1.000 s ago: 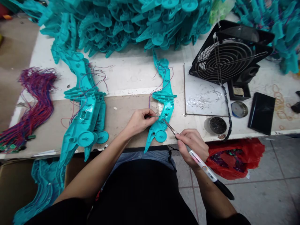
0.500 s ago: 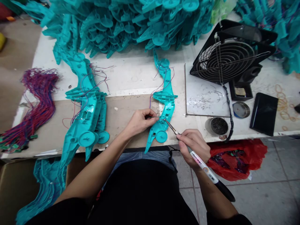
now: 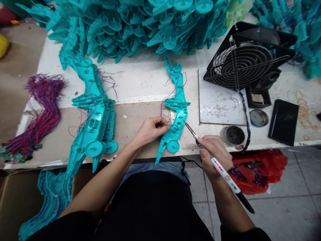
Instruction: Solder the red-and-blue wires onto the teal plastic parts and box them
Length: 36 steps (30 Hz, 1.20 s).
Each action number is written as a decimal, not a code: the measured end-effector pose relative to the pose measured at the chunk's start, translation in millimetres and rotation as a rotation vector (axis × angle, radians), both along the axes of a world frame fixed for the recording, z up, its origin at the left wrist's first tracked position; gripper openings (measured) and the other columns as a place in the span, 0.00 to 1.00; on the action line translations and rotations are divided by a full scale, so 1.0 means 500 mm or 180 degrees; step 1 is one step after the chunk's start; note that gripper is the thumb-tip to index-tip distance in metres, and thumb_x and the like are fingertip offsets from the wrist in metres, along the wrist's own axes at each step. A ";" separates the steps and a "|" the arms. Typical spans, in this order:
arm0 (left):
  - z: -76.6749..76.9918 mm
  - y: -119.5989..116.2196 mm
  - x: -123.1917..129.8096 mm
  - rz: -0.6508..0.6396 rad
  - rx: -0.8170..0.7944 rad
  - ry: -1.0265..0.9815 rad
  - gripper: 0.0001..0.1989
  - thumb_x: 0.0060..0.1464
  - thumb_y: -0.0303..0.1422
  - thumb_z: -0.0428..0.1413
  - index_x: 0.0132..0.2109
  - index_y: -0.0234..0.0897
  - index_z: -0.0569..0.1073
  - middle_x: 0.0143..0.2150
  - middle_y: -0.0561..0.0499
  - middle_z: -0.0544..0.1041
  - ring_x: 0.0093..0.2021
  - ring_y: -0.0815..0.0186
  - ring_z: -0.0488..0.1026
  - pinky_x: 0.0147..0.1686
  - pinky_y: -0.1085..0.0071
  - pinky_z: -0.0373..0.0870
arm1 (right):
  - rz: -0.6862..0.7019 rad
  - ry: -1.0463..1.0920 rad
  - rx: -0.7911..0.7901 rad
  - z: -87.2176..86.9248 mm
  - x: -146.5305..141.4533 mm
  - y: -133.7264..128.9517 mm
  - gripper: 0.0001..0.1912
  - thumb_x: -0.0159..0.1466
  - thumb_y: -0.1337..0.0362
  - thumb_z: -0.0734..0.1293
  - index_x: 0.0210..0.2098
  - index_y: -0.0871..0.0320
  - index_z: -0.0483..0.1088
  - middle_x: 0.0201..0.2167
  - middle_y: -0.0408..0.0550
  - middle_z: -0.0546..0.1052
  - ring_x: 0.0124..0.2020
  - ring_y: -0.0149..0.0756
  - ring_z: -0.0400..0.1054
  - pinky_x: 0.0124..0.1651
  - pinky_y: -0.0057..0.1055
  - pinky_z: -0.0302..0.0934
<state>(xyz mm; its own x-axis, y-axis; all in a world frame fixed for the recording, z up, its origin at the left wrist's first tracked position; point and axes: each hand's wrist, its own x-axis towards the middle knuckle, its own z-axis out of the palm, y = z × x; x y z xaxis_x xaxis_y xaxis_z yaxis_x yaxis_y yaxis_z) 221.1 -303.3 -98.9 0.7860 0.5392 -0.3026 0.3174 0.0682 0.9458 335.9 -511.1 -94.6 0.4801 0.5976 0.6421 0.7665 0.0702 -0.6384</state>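
A single teal plastic part (image 3: pixel 179 97) lies on the table at the centre, with thin red and blue wires running along it. My left hand (image 3: pixel 152 130) pinches a wire at the left edge of its lower section. Gripped in my right hand (image 3: pixel 215 155) is a soldering iron (image 3: pixel 223 174) with a white and grey handle. Its tip is just right of the part, near the small square opening; whether it touches the plastic is unclear. Left of my left hand sits a stack of teal parts (image 3: pixel 92 117) with loose wires.
A heap of teal parts (image 3: pixel 150 26) lines the back. Wire bundle (image 3: pixel 47 103) lies at left. Black fan (image 3: pixel 238 67), white board (image 3: pixel 218 107), round tins (image 3: pixel 234 135) and black box (image 3: pixel 283 122) stand at right. A red bag (image 3: pixel 268 170) lies below the table edge.
My right hand and the soldering iron have moved right, and the tip has shifted up and right from beside my left fingertips. My left hand stays almost where it was.
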 end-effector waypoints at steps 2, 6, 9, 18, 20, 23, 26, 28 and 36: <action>-0.001 0.000 0.000 -0.0031 -0.0006 0.0003 0.10 0.45 0.36 0.63 0.29 0.33 0.75 0.23 0.54 0.70 0.24 0.73 0.60 0.24 0.76 0.56 | 0.0017 0.0345 0.0125 -0.008 -0.001 0.013 0.15 0.68 0.61 0.66 0.52 0.55 0.75 0.34 0.50 0.79 0.34 0.40 0.74 0.35 0.39 0.70; -0.003 0.000 0.000 -0.0040 -0.0093 0.0013 0.11 0.44 0.37 0.63 0.29 0.33 0.74 0.22 0.55 0.67 0.23 0.74 0.58 0.23 0.76 0.55 | 0.0032 0.0660 -0.0137 -0.010 -0.002 0.062 0.13 0.66 0.65 0.68 0.50 0.51 0.75 0.36 0.47 0.80 0.39 0.38 0.75 0.46 0.39 0.71; -0.004 0.001 -0.001 -0.0050 -0.0126 0.0002 0.11 0.44 0.37 0.62 0.30 0.33 0.74 0.22 0.55 0.66 0.23 0.74 0.58 0.22 0.76 0.54 | 0.0133 0.0620 -0.0397 -0.006 -0.001 0.102 0.17 0.64 0.66 0.70 0.52 0.50 0.73 0.41 0.47 0.80 0.47 0.40 0.73 0.52 0.40 0.70; -0.006 0.001 -0.001 -0.0096 -0.0255 -0.0116 0.10 0.45 0.36 0.62 0.30 0.33 0.73 0.20 0.57 0.64 0.21 0.75 0.56 0.21 0.77 0.51 | 0.0369 0.0535 -0.0496 -0.017 0.005 0.149 0.16 0.66 0.67 0.66 0.53 0.50 0.71 0.40 0.45 0.78 0.41 0.36 0.72 0.49 0.36 0.69; -0.004 0.002 0.002 -0.0052 -0.0313 -0.0231 0.11 0.44 0.35 0.64 0.32 0.33 0.74 0.22 0.57 0.66 0.22 0.75 0.57 0.22 0.77 0.53 | 0.0325 0.0510 -0.0520 -0.018 0.008 0.147 0.15 0.67 0.67 0.66 0.52 0.51 0.71 0.39 0.45 0.77 0.41 0.36 0.72 0.49 0.36 0.68; -0.001 0.004 0.011 -0.0041 -0.0316 -0.0374 0.12 0.43 0.36 0.65 0.34 0.33 0.76 0.24 0.55 0.69 0.24 0.74 0.60 0.23 0.76 0.55 | 0.0249 0.0507 -0.0529 -0.019 0.014 0.145 0.15 0.67 0.67 0.66 0.52 0.50 0.72 0.38 0.44 0.77 0.42 0.36 0.72 0.49 0.37 0.68; -0.002 0.003 0.024 -0.0015 -0.0235 -0.0415 0.12 0.44 0.38 0.65 0.32 0.33 0.77 0.25 0.53 0.72 0.26 0.73 0.62 0.25 0.76 0.57 | 0.0186 0.0482 -0.0493 -0.021 0.022 0.144 0.15 0.67 0.67 0.66 0.53 0.49 0.72 0.37 0.43 0.77 0.42 0.36 0.72 0.50 0.37 0.68; -0.005 0.000 0.034 0.0070 -0.0214 -0.0400 0.12 0.44 0.38 0.64 0.31 0.33 0.77 0.23 0.54 0.70 0.25 0.73 0.61 0.24 0.75 0.56 | 0.0103 0.0412 -0.0464 -0.023 0.026 0.140 0.15 0.67 0.64 0.66 0.53 0.49 0.72 0.37 0.44 0.77 0.42 0.37 0.72 0.50 0.37 0.68; -0.008 -0.002 0.049 0.0084 0.0065 -0.0222 0.08 0.44 0.35 0.63 0.29 0.34 0.76 0.26 0.52 0.75 0.26 0.71 0.65 0.25 0.74 0.60 | -0.0293 0.0171 0.0183 -0.028 0.012 0.049 0.15 0.67 0.58 0.66 0.52 0.55 0.75 0.36 0.49 0.78 0.37 0.40 0.74 0.38 0.39 0.70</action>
<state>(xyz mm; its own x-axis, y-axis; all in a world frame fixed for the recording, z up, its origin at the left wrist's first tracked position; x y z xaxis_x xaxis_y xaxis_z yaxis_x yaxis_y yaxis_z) 245.7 -304.3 -103.0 0.7901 0.5656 -0.2363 0.2490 0.0561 0.9669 341.7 -486.4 -108.6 0.5659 0.5123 0.6460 0.7362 0.0387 -0.6757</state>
